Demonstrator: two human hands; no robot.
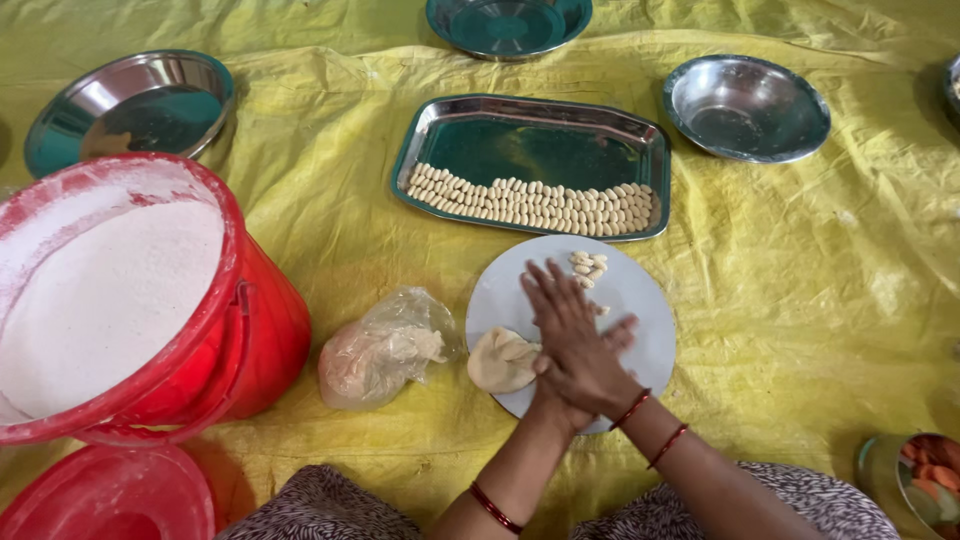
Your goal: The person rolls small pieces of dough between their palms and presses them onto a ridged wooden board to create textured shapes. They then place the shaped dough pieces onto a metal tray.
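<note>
Hands (575, 345) pressed flat palm to palm at lower centre of frame, fingers straight, perhaps rolling dough between them, above round grey board (640, 300) with dough lump (502, 360) alongside.

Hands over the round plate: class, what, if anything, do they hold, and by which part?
It cannot be told: the right hand lies palm-down over the left hand above the plate, hiding anything between the palms.
</note>
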